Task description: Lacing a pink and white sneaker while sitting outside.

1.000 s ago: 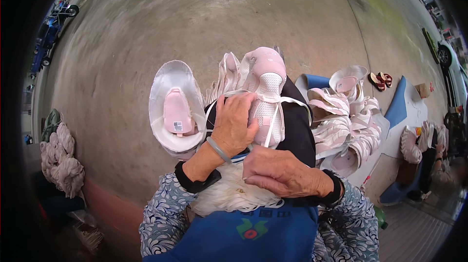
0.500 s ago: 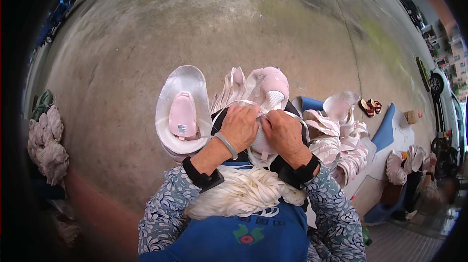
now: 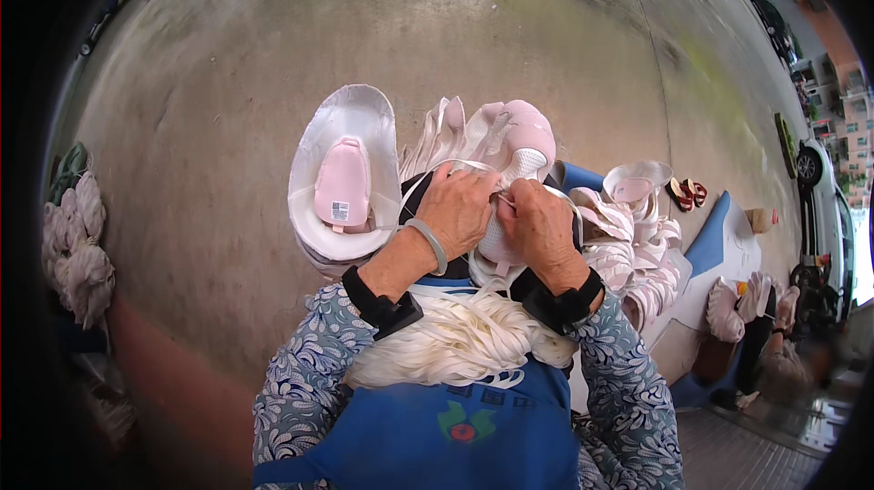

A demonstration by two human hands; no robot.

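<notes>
A pink and white shoe upper (image 3: 528,130) lies in front of me, its mesh tongue facing up. My left hand (image 3: 453,209) is closed at its lacing opening, and a white shoelace (image 3: 469,164) loops out above the fingers. Close beside it, my right hand (image 3: 544,228) pinches the lace at the same opening. The fingertips partly hide the eyelets. Left of my hands stands a stack of white uppers (image 3: 308,171), the top one showing a pink tongue (image 3: 343,182). A thick bundle of cream laces (image 3: 446,335) rests on my blue apron (image 3: 391,431).
More uppers (image 3: 442,135) lean behind the left hand. Another pile of uppers (image 3: 637,244) sits at the right, near sandals (image 3: 687,194) and a blue and white sheet (image 3: 719,244). Bundled uppers (image 3: 80,258) stand far left. Another person's hand (image 3: 787,308) shows at the right.
The whole view has shifted slightly. My right hand has turned a little, and its pinching fingertips now show more clearly with the lace. Both hands stay at the same upper.
</notes>
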